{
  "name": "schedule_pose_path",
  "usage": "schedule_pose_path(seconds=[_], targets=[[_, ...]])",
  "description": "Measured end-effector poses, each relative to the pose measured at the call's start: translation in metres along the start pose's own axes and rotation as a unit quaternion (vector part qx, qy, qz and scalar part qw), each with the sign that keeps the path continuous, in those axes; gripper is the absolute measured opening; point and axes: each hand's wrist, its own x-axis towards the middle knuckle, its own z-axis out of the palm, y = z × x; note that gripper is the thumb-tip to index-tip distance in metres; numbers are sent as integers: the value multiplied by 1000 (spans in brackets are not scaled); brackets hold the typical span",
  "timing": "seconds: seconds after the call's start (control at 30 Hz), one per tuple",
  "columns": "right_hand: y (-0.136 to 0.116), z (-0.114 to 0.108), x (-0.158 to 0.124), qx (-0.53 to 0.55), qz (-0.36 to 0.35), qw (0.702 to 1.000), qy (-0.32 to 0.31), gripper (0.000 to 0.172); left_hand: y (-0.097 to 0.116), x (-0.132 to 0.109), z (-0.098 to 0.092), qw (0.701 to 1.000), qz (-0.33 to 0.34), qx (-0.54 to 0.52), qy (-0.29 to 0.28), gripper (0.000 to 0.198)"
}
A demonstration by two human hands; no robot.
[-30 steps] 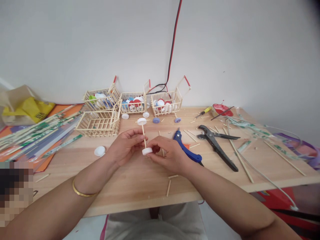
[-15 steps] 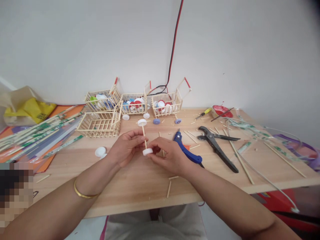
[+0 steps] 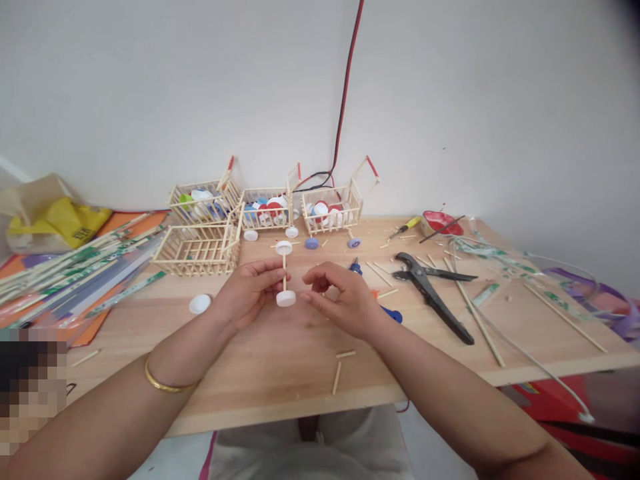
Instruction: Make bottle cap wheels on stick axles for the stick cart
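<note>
My left hand [image 3: 253, 290] pinches a short wooden stick [image 3: 285, 272] that has a white bottle cap at each end, like an axle with two wheels. The far cap [image 3: 284, 248] shows its hollow side; the near cap [image 3: 286, 299] faces me with its side wall. Just right of the near cap, my right hand [image 3: 340, 297] is held with thumb and fingers apart, touching nothing. Under and behind it lies a blue glue gun [image 3: 393, 314], mostly hidden. A loose white cap [image 3: 200, 305] rests on the table left of my left wrist.
Small stick baskets [image 3: 197, 250] stand along the wall, some filled with caps. Black pliers [image 3: 434, 297], a yellow-handled cutter [image 3: 410, 225] and a red bowl [image 3: 443, 223] lie at right. Bundled sticks [image 3: 75, 270] cover the left side. A white cable [image 3: 525, 360] crosses the right edge.
My right hand has let go of the near cap and drawn back to the right. The stick with caps has swung more upright in my left hand.
</note>
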Motion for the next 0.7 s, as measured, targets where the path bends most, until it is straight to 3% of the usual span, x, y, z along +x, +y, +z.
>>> schedule_pose_path(seconds=[0.2,0.33,0.47,0.57,0.7], targets=[[0,-3,2,-15,8,1000,21,12,7,3,-2,987,29,121,99,34],[1,-3,2,-17,9,1000,21,11,10,2,-3,970,21,219,108,38],[3,-3,3,-17,11,1000,23,11,12,0,-3,939,61,315,122,33],[3,-2,3,-19,9,1000,20,10,15,0,-4,925,105,344,121,24],[4,-2,3,-16,15,1000,17,9,17,2,-5,918,109,362,122,21]])
